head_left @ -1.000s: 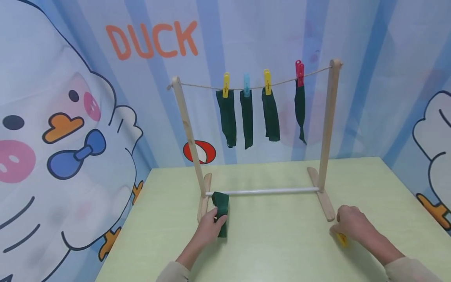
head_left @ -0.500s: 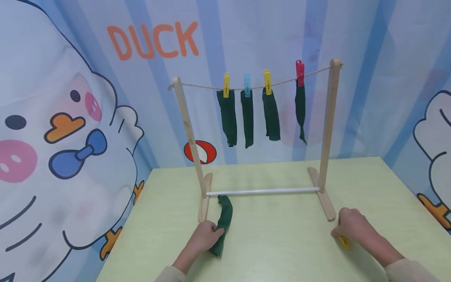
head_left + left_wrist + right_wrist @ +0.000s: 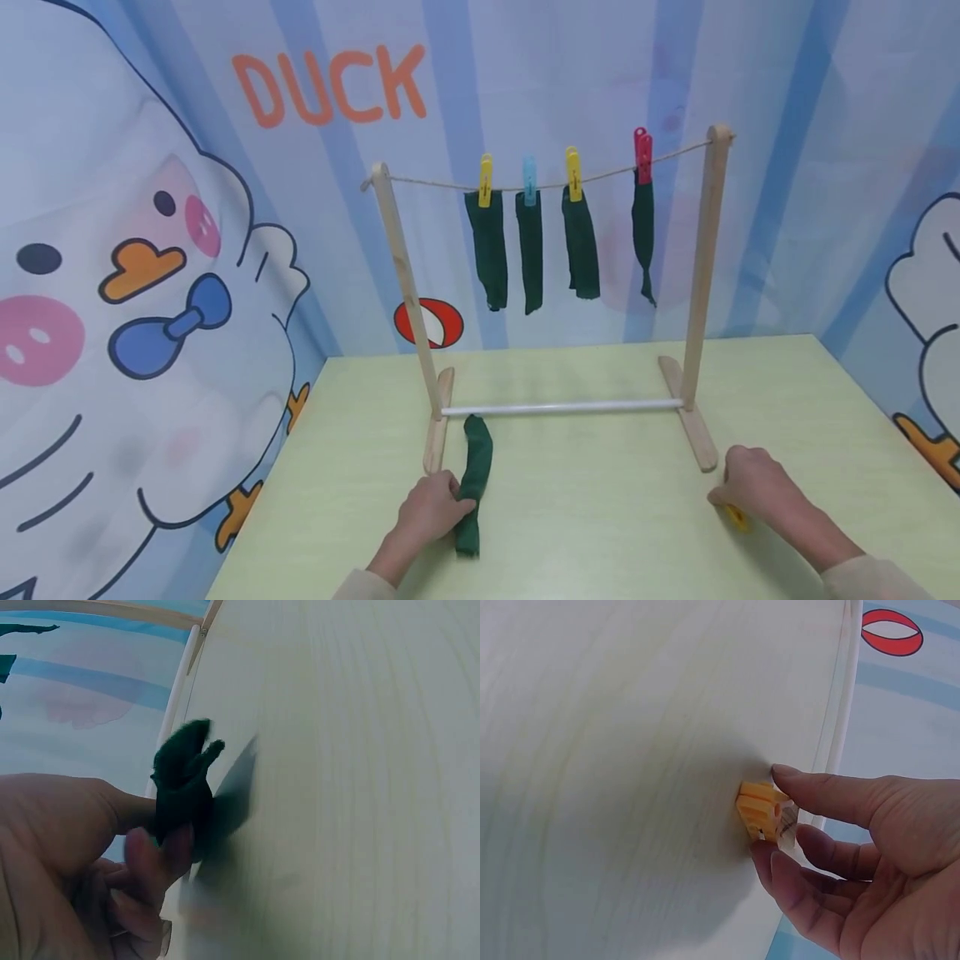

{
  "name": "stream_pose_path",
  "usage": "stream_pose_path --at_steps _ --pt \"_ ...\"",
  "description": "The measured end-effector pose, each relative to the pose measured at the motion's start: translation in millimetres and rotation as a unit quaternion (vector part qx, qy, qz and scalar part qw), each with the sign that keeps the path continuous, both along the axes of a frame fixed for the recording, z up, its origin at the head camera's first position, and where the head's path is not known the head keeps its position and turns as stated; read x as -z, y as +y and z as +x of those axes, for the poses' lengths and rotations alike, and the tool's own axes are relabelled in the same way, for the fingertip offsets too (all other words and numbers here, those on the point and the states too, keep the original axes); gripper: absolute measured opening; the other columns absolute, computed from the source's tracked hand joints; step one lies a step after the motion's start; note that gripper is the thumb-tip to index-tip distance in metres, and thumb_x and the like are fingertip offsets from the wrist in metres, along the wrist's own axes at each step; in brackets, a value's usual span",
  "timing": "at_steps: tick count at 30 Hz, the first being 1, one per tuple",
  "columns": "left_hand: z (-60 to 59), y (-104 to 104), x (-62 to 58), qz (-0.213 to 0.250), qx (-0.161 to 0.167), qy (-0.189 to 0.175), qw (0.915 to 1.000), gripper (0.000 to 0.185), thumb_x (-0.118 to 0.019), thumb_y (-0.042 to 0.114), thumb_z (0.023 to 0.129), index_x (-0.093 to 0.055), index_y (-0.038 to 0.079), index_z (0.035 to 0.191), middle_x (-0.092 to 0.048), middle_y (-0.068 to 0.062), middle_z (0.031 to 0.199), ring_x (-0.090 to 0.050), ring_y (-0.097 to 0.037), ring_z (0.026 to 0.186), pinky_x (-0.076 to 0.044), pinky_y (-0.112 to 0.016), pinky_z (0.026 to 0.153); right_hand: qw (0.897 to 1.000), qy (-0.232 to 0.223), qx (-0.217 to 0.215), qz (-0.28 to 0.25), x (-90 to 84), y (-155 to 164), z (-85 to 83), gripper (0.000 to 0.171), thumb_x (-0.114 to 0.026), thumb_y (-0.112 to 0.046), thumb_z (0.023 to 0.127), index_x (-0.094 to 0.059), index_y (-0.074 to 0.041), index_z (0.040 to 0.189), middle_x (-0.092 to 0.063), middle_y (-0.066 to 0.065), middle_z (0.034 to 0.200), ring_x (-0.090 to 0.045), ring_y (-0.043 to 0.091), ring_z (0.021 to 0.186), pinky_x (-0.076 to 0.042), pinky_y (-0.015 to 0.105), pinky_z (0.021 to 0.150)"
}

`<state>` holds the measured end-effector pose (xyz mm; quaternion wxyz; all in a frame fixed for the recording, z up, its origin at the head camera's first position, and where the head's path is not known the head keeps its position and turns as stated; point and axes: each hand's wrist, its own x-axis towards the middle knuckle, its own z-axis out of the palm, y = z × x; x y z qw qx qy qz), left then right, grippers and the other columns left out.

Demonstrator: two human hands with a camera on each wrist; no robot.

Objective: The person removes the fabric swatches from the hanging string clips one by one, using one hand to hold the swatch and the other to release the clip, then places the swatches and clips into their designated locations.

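Observation:
My left hand [image 3: 431, 510] pinches a dark green cloth strip [image 3: 478, 450] near its lower end, just above the table. In the left wrist view the strip [image 3: 182, 795] looks bunched between thumb and fingers, its tip folded over. Over at the right, my right hand [image 3: 757, 483] holds a yellow clothespin [image 3: 737, 520] between thumb and fingertips, low by the table. The right wrist view shows this clothespin [image 3: 757, 810] end-on, with its far part hidden by the fingers.
A wooden drying rack [image 3: 705, 267] with a white crossbar [image 3: 570, 408] stands behind the hands. Along its string [image 3: 431, 182], several green strips [image 3: 491, 250] hang from yellow, blue and red clothespins [image 3: 642, 157]. A printed duck curtain [image 3: 330, 167] rises behind the pale table [image 3: 585, 517].
My left hand has drawn back toward me, its grip now nearer the strip's lower end. The strip now stretches out lengthwise beyond the hand. My right hand has stayed almost still.

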<state>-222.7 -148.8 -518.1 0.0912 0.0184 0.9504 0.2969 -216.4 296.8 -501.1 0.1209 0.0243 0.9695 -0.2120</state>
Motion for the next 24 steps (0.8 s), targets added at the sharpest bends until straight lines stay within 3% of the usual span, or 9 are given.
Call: stream_pose_path --at_steps 4,12,24 --pt "-0.8 0.4 -0.4 -0.004 -0.002 -0.006 1.0000 0.029 -0.078 0.024 0.087 -0.054 0.009 0.081 -0.054 -0.003 0.069 -0.054 -0.015 0.052 -0.038 -0.032 0.050 1.000 -0.002 0.004 0.004 -1.4 0.4 -1.5 0.025 -0.080 -0.015 0.078 -0.063 0.003 0.076 -0.057 0.005 0.065 -0.053 0.016 0.056 -0.045 0.028 0.052" --pt "2.9 -3.4 -1.1 -0.018 0.004 -0.018 0.9997 0.030 -0.077 0.027 0.088 -0.053 0.009 0.080 -0.052 -0.003 0.070 -0.051 -0.018 0.062 -0.037 -0.033 0.053 1.000 -0.015 0.006 -0.003 2.1 -0.9 -0.8 0.026 -0.080 -0.015 0.078 -0.062 0.003 0.077 -0.057 0.006 0.066 -0.054 0.016 0.057 -0.045 0.028 0.053" --pt "0.8 -2.3 -1.4 -0.013 0.032 0.022 0.9992 0.030 -0.077 0.021 0.086 -0.051 0.011 0.074 -0.049 -0.001 0.065 -0.049 -0.017 0.059 -0.035 -0.032 0.050 1.000 -0.026 0.013 0.007 -1.2 -3.2 -0.5 0.034 -0.080 -0.026 0.083 -0.062 0.003 0.082 -0.056 0.005 0.068 -0.053 0.016 0.059 -0.043 0.029 0.053"
